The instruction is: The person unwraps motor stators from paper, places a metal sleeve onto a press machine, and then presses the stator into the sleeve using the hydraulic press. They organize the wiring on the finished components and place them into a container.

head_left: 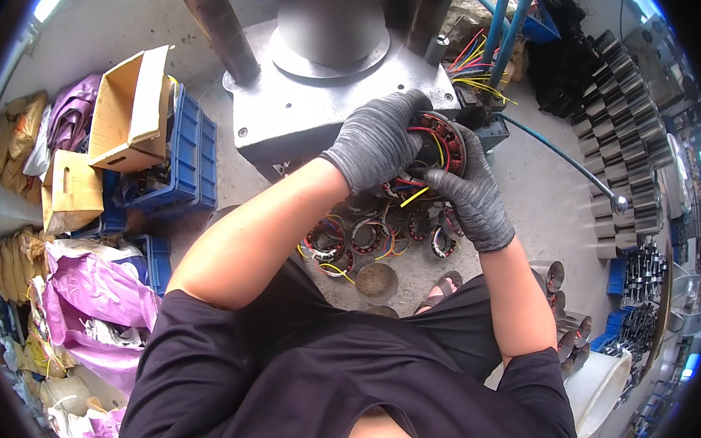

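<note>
Both hands wear grey knit gloves and hold a motor stator (457, 139) with red windings and red, yellow and black leads. My left hand (379, 140) closes on its left side, fingers curled over the upper rim. From the lower right, my right hand (478, 199) grips it, with the thumb by the wires at its lower edge. The stator is tilted, just in front of the metal press base (333, 113). A yellow lead (414, 196) hangs below it. The fingers partly hide its inside.
Several wound stators (365, 236) lie on the floor below my hands, near a metal cylinder (376, 282). Steel sleeves (624, 147) stand stacked at the right. A blue crate (190, 153) with cardboard boxes is at the left. A thin blue hose (559, 155) crosses the right side.
</note>
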### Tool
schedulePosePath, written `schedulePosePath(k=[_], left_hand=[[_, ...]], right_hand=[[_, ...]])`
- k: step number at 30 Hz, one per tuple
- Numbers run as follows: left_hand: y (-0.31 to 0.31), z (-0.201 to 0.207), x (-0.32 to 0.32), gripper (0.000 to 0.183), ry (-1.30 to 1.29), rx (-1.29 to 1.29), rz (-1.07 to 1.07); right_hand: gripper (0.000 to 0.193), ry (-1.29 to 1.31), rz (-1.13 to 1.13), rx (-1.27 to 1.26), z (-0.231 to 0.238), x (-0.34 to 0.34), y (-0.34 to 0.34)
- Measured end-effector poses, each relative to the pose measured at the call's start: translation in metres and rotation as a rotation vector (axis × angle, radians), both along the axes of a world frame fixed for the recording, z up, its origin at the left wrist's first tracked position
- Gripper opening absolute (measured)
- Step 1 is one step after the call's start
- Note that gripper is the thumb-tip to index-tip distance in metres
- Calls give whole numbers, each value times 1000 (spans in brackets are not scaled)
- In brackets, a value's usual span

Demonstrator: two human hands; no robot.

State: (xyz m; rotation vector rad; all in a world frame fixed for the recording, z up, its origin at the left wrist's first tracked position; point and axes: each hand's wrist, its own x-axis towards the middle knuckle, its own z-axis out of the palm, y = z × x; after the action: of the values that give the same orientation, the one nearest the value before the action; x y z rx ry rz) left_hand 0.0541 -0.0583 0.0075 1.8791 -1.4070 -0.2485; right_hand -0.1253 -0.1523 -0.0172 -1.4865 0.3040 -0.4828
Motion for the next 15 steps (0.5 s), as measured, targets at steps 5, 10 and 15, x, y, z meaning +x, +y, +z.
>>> schedulePosePath(k=[5,10,15], left_hand=[[6,1,6,48,243,70,-161],[1,-5,3,40,64,50,-82],[-6,-7,-5,26,-123,-20,63]], right_hand=[[68,73,-60,95,-2,-2,2],[74,72,-49,53,-4,-3,4],[94,62,-74,-19,8,1,14]])
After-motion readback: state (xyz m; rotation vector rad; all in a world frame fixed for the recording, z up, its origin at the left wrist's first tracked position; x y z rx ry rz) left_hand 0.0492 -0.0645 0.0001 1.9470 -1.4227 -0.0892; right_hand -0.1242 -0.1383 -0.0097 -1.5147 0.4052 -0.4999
